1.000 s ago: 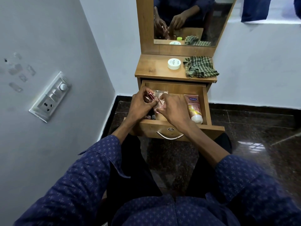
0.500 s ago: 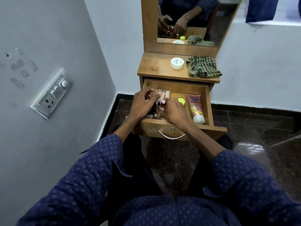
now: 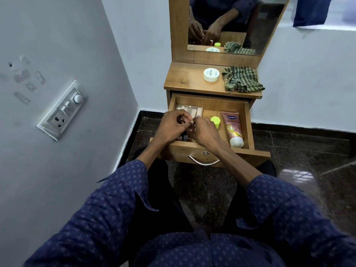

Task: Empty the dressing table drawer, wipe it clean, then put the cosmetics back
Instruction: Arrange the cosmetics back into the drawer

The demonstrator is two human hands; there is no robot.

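The wooden drawer (image 3: 247,120) of the dressing table stands pulled out. Both hands are over its left half. My left hand (image 3: 171,126) and my right hand (image 3: 204,132) have curled fingers that meet around small nail polish bottles (image 3: 189,130); more small bottles (image 3: 183,138) stand below them near the drawer front. A clear packet of pale tubes (image 3: 189,110) lies at the back left. A bottle with a lime-green cap (image 3: 215,120) and a pink Vaseline tube (image 3: 232,127) lie on the right.
On the table top (image 3: 185,78) sit a round white jar (image 3: 211,74) and a striped green cloth (image 3: 241,79). A mirror (image 3: 231,22) rises behind. A grey wall with a switch panel (image 3: 62,110) is close on the left. Dark polished floor (image 3: 298,151) lies to the right.
The hands lowered the small bottles into the drawer's left side and shifted slightly left, uncovering the lime-green cap. The view moved a little.
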